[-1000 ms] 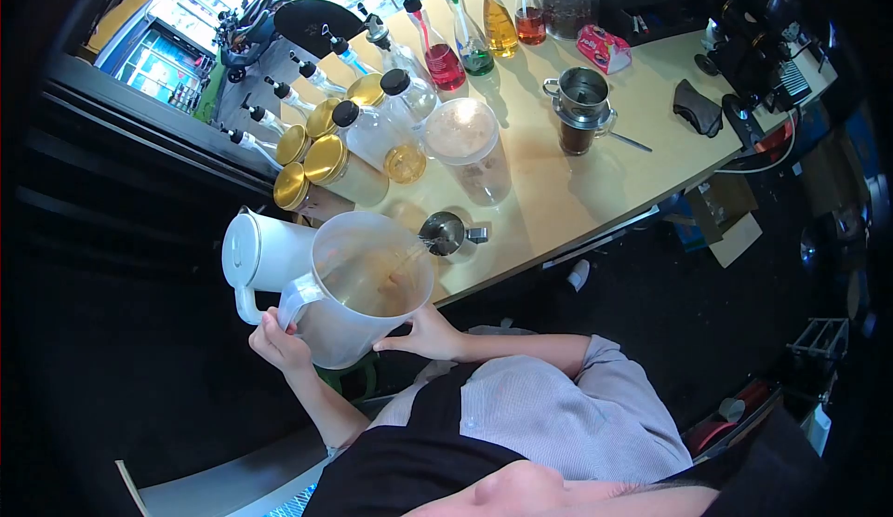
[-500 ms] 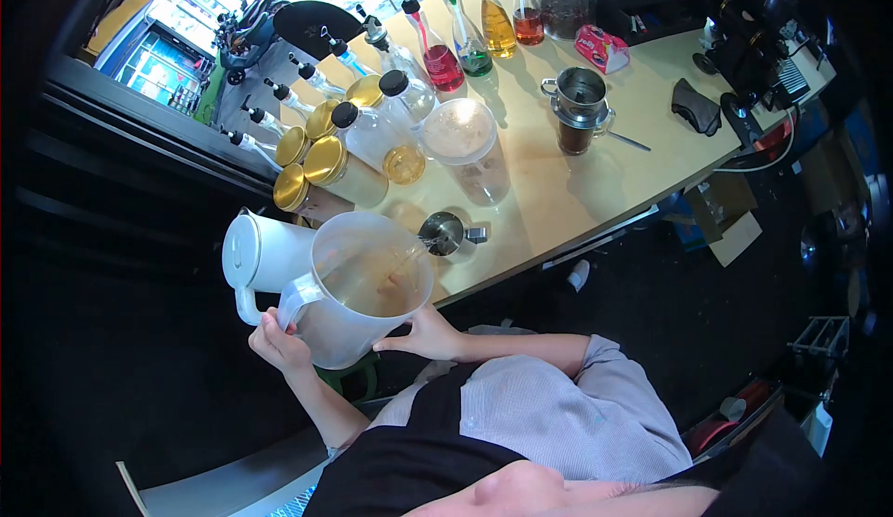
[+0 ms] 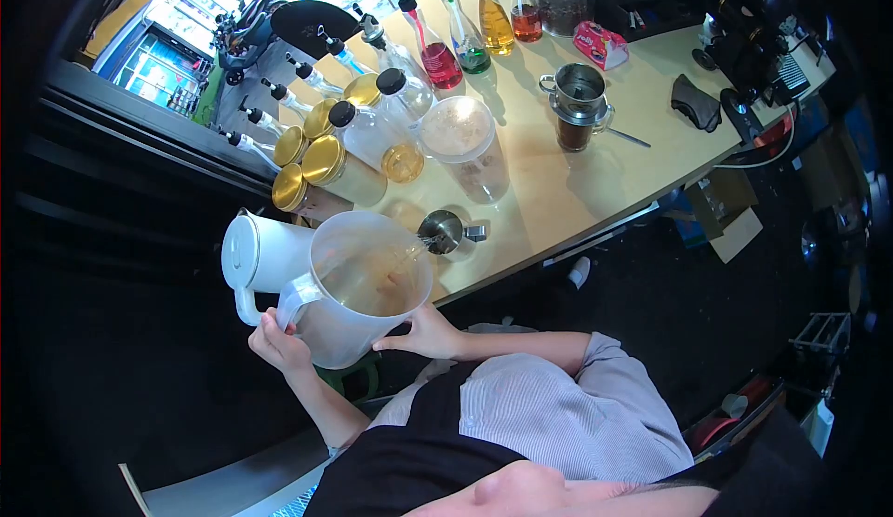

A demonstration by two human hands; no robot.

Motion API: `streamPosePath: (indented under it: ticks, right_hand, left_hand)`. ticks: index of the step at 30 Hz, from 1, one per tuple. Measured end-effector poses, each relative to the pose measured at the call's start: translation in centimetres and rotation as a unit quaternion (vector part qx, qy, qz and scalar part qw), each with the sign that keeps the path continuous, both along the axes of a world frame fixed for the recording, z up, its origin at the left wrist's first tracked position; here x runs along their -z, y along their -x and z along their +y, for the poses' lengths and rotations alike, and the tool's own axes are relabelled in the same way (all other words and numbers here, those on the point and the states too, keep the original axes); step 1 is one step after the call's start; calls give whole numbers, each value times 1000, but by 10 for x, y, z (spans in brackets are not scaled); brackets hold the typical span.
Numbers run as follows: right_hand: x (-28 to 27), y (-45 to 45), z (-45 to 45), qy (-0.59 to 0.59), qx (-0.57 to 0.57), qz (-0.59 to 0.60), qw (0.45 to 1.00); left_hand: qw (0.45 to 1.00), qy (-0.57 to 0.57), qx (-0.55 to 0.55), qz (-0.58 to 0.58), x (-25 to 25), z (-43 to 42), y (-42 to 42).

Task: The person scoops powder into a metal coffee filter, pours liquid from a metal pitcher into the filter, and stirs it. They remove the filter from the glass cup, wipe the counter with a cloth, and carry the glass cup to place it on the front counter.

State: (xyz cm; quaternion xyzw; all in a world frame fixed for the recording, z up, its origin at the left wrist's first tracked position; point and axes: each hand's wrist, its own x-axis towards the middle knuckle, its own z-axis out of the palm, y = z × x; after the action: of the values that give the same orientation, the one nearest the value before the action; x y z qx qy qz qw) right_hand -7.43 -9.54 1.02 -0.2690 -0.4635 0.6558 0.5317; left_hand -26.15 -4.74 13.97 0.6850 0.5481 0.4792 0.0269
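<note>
A large translucent plastic pitcher (image 3: 349, 336) is tilted toward the table, with liquid inside. My left hand (image 3: 282, 343) grips its handle. My right hand (image 3: 433, 334) supports its side, the thumb showing below and the other fingers only dimly visible through the plastic. A thin clear stream runs from the pitcher's rim into a small metal jug (image 3: 441, 231) with a handle, standing near the table's edge. Just left of the pitcher stands a white lidded kettle or jug (image 3: 270, 252).
On the table (image 3: 549, 210) are gold-lidded jars (image 3: 326, 159), a clear bottle (image 3: 372, 140), a lidded plastic container (image 3: 474, 159), a metal drip filter on a glass of dark liquid (image 3: 575, 112), and several pump bottles of coloured syrup (image 3: 439, 63). A cardboard box (image 3: 724, 199) is on the floor.
Both hands and the pitcher hold nearly the same pose while the stream keeps falling into the metal jug. The view has shifted very slightly.
</note>
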Motion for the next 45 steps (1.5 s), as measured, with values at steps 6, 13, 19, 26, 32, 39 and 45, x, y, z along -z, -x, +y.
streamPosePath:
  ticks: [6,13,19,26,32,39,45]
  right_hand:
    - [-2,-2,0,1,-6,-1,1000]
    - [-1,-1,2,-9,1,-6,1000]
    - [2,1,4,-2,1,-9,1000]
    - [-2,-1,6,-69,124,-109,984]
    - [2,-3,18,-26,124,-150,980]
    - [-17,1,29,-115,154,-311,931]
    - [-15,16,45,-227,209,-340,888]
  left_hand:
    - [1000,-6,-5,5,0,1,0]
    - [1000,-5,-2,7,0,3,-1]
    - [1000,-7,7,0,3,6,0]
    - [995,-2,-3,-96,21,14,15]
    - [948,-15,8,-318,59,24,35]
    - [960,-121,-97,-232,100,38,57]
    - [785,-61,-137,-601,127,24,57]
